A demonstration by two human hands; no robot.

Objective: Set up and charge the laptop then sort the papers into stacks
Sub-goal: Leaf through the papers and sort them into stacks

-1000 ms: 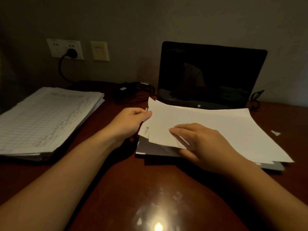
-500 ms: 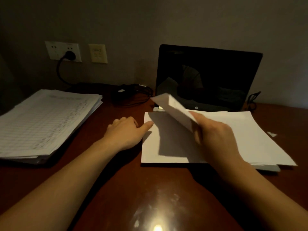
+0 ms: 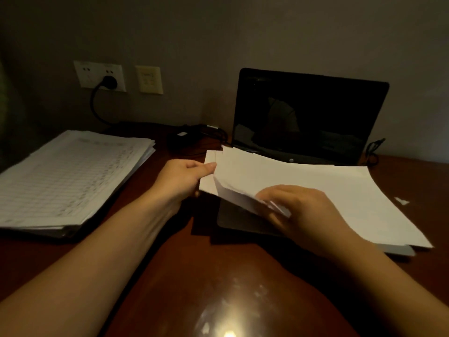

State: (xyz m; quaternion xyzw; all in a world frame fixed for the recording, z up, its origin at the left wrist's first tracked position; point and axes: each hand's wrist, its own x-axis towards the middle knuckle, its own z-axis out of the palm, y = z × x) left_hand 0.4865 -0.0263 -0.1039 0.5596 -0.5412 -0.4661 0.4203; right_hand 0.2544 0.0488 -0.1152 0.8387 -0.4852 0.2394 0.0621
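Polished reddish-brown wood is gleaming under a lamp glare on the desk point(image 3: 194, 276) in front of you. Your laptop point(image 3: 308, 113) is standing open against the grey wall, its glossy black screen dark, and a loose pile of blank sheets point(image 3: 328, 190) is lying across its keyboard. Your left hand point(image 3: 181, 177) is pinching the pile's left edge, thumb on top. Your right hand point(image 3: 306, 212) is curling its fingers around the near-left corner, which is bending upward; motion blur is hiding the exact grip. A thick stack of grid-printed papers point(image 3: 70, 176) is resting well apart at the left. A black plug point(image 3: 109, 81) is sitting in the white wall socket point(image 3: 87, 74), its cord arcing down toward the desk.
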